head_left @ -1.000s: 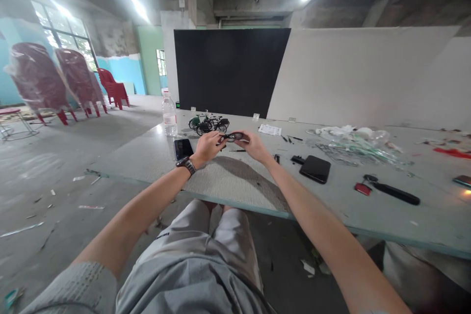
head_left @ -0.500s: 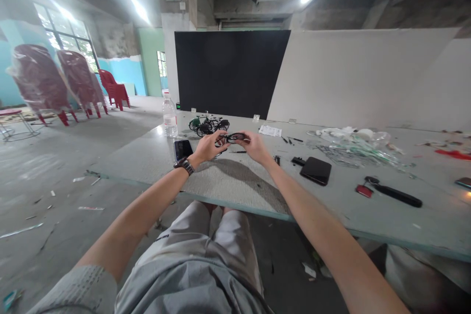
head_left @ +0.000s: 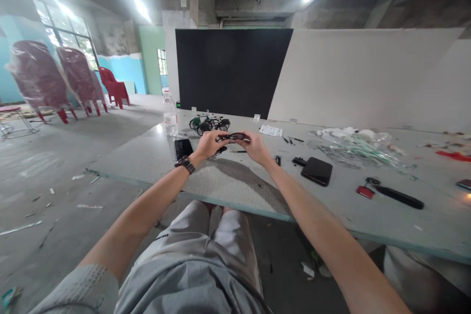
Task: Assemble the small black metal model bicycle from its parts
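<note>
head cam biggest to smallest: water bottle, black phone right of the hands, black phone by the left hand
Plastic water bottle and right black phone look about alike: bottle taller, phone broader. Black phone by the left hand looks smallest.

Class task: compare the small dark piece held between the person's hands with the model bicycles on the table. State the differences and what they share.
The small dark piece is held up between the left hand and right hand, while the model bicycles stand on the table. The piece looks all dark; the bicycles show some green. The piece looks smaller than the bicycles. Both are thin-framed and mostly dark.
</note>
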### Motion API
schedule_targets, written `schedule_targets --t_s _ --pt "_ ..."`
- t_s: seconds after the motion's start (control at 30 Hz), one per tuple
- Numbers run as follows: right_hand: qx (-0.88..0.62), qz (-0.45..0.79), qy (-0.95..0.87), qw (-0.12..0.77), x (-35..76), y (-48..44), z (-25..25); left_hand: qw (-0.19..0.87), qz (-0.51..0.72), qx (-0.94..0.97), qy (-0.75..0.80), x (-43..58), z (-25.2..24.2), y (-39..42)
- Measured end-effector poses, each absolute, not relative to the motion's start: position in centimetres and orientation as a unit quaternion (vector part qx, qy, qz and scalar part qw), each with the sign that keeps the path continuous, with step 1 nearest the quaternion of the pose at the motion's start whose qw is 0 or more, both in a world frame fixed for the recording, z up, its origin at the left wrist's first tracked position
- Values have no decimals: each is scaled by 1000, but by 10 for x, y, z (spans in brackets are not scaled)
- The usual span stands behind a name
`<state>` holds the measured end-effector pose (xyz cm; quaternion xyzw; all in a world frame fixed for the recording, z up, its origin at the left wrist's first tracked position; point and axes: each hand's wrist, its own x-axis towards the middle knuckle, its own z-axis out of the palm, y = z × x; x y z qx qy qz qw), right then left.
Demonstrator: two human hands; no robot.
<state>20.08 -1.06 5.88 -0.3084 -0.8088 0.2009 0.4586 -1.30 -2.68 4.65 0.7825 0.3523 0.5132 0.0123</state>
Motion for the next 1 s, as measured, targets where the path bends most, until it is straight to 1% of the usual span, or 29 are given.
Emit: schedule_targets --t_s 0.27,0.43,0.6,0.73,0.9,1.0 --pt "-293 230 -805 461 198 -10 57 31 508 776 372 -15 47 -27" --pt "-300 223 -804 462 199 -8 57 29 503 781 369 -16 45 -24" --pt "-302 220 -817 439 201 -9 58 30 492 791 361 -18 42 -21" --pt "-306 212 -818 439 204 0 55 16 499 786 365 -18 42 -22" --pt "-367 188 -814 408 220 21 47 -14 481 787 386 -20 41 -24" --pt "-430 150 -782 426 236 35 40 -28 457 802 384 -21 39 -22"
